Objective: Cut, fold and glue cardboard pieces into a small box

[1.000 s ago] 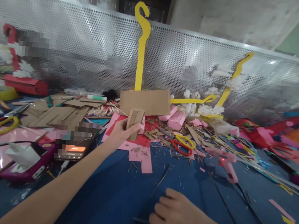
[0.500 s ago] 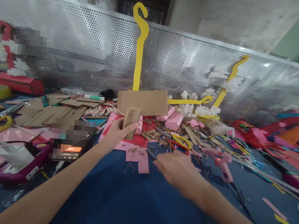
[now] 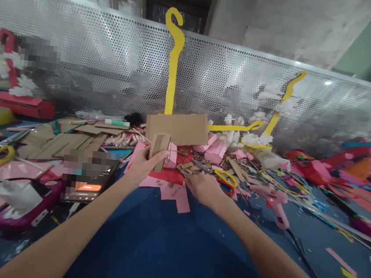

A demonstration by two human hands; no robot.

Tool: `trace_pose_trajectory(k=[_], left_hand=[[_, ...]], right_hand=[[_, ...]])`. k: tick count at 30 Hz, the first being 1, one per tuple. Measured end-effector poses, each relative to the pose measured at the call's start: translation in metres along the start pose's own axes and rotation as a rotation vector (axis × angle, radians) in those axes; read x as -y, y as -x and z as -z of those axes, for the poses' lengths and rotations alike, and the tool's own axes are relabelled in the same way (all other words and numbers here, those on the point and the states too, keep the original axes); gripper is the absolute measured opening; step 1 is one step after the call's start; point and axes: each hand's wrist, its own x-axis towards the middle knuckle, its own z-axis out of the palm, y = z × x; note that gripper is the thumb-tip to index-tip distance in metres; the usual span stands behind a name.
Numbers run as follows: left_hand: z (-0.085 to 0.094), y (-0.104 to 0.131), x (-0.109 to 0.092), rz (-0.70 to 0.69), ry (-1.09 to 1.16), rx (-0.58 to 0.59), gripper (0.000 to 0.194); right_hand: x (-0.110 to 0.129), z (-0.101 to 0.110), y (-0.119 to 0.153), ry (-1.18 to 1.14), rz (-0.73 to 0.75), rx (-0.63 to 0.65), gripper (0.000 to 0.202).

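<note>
My left hand point(image 3: 145, 163) is closed on a small folded piece of cardboard point(image 3: 160, 147), thumb across its front. My right hand point(image 3: 202, 187) is closed low over the scraps, just right of a red paper sheet point(image 3: 165, 175). A thin grey tool point(image 3: 183, 171) pokes out from its fingers; its kind is unclear. Pink paper point(image 3: 176, 195) lies under and in front of the red sheet. Behind my left hand a cardboard panel point(image 3: 177, 128) leans upright, with a tall yellow hooked strip point(image 3: 173, 67) rising behind it.
Yellow-handled scissors point(image 3: 225, 177) lie among scraps beside my right hand. A pink glue gun point(image 3: 273, 203), its light lit, rests to the right with its cable. At left are a phone point(image 3: 89, 186), a purple device point(image 3: 28, 211) and cardboard pieces point(image 3: 68, 144). A perforated metal screen point(image 3: 120, 61) stands behind.
My right hand has moved forward and slightly left with the thin tool. Small twig-like bits on the pink paper are mostly gone from there, and the paper has shifted slightly right.
</note>
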Motion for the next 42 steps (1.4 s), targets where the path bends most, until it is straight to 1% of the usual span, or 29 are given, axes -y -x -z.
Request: trace_pose_trajectory(k=[2,4,6,8,11,13,15,17,19,21,23,26,28,30,31,33,35,37,39,42], left_hand=[[-0.001,0.000,0.000,0.004,0.000,0.007,0.047],[-0.002,0.001,0.000,0.007,-0.002,0.024,0.042],[-0.003,0.002,-0.001,0.011,-0.006,0.052,0.038],[-0.004,0.003,-0.002,0.016,-0.009,0.079,0.034],[-0.005,0.003,-0.004,0.023,-0.011,0.100,0.030],[-0.006,0.003,-0.005,0.027,-0.014,0.103,0.030],[-0.006,0.003,-0.004,0.031,-0.016,0.103,0.031],[-0.006,0.003,-0.003,0.032,-0.020,0.101,0.033],[-0.006,0.002,-0.001,0.030,-0.025,0.093,0.034],[-0.005,0.002,0.000,0.026,-0.029,0.087,0.035],[-0.005,0.002,0.000,0.023,-0.031,0.089,0.034],[-0.005,0.002,-0.001,0.027,-0.034,0.094,0.033],[-0.005,0.002,-0.002,0.030,-0.038,0.095,0.033],[-0.005,0.001,-0.002,0.029,-0.040,0.093,0.032],[-0.005,0.001,-0.003,0.026,-0.040,0.093,0.031],[-0.005,0.001,-0.003,0.023,-0.038,0.095,0.032],[-0.006,0.002,-0.003,0.023,-0.036,0.096,0.032],[-0.006,0.002,-0.004,0.030,-0.033,0.094,0.033],[-0.006,0.003,-0.004,0.048,-0.027,0.098,0.032],[-0.007,0.005,-0.005,0.091,-0.006,0.110,0.034]], right_hand=[[0.011,0.001,0.006,-0.024,0.008,-0.007,0.047],[0.024,0.000,0.013,-0.048,0.055,0.013,0.044],[0.027,-0.002,0.018,-0.056,0.079,0.037,0.038],[0.016,-0.004,0.019,-0.039,0.020,0.037,0.037],[-0.010,-0.003,0.016,0.006,-0.137,0.017,0.041],[-0.018,-0.001,0.014,0.015,-0.180,-0.002,0.042],[-0.008,0.000,0.014,0.002,-0.140,-0.026,0.042],[0.012,-0.001,0.015,-0.024,-0.047,-0.030,0.039],[0.031,-0.005,0.016,-0.054,0.062,-0.008,0.036],[0.036,-0.009,0.016,-0.062,0.095,0.005,0.034],[0.021,-0.013,0.015,-0.045,0.035,0.005,0.034],[-0.023,-0.012,0.013,-0.003,-0.128,0.007,0.039],[-0.046,-0.008,0.012,0.016,-0.202,0.001,0.038],[-0.053,-0.004,0.013,0.023,-0.228,-0.023,0.040],[-0.049,-0.003,0.014,0.020,-0.222,-0.037,0.040],[-0.033,-0.003,0.017,-0.001,-0.175,-0.058,0.038],[-0.013,-0.004,0.021,-0.032,-0.104,-0.062,0.030],[0.001,-0.007,0.023,-0.073,-0.047,-0.072,0.024],[0.004,-0.008,0.022,-0.117,-0.040,-0.114,0.023],[-0.007,-0.012,0.016,-0.200,-0.079,-0.183,0.025]])
